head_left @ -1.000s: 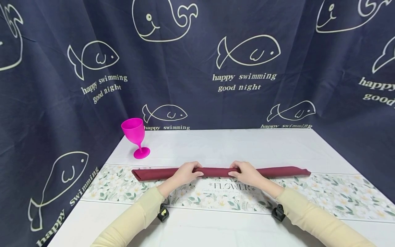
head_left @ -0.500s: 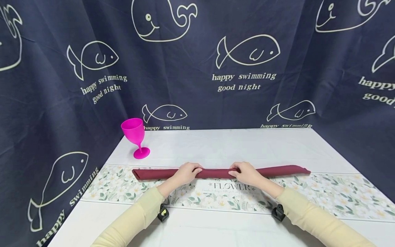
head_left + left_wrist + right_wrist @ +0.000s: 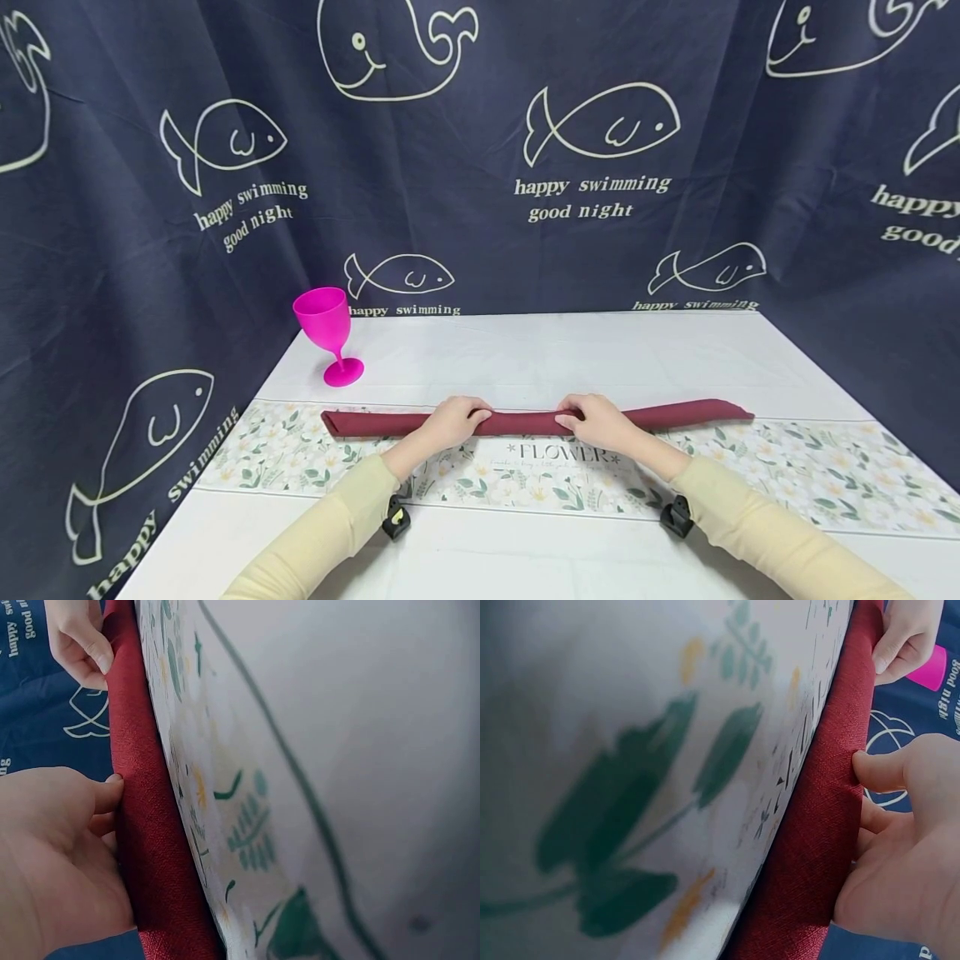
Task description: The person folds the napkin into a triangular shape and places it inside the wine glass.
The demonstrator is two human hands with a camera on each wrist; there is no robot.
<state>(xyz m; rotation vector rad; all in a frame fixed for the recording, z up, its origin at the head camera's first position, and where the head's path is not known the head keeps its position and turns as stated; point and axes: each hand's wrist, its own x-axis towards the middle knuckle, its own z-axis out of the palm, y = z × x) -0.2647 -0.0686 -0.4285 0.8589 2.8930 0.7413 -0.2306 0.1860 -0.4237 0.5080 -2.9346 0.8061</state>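
A long, narrow folded dark red cloth [image 3: 522, 422] lies across the floral runner [image 3: 825, 467] on the white table [image 3: 570, 350]. My left hand [image 3: 452, 422] grips it left of the middle, fingers curled over its far edge. My right hand [image 3: 597, 420] grips it just right of the middle in the same way. In the left wrist view the left hand [image 3: 52, 855] has its thumb on the cloth [image 3: 146, 825], with the right hand [image 3: 75, 637] further along. In the right wrist view the right hand [image 3: 907, 855] pinches the cloth [image 3: 817, 825].
A bright pink plastic goblet [image 3: 327, 327] stands upright at the table's far left corner. Dark blue curtains [image 3: 480, 150] with fish drawings close off the back and both sides. Small black devices [image 3: 396, 518] sit under both wrists.
The cloth's right end has shifted slightly toward the far side. Both hands keep their hold in nearly the same place.
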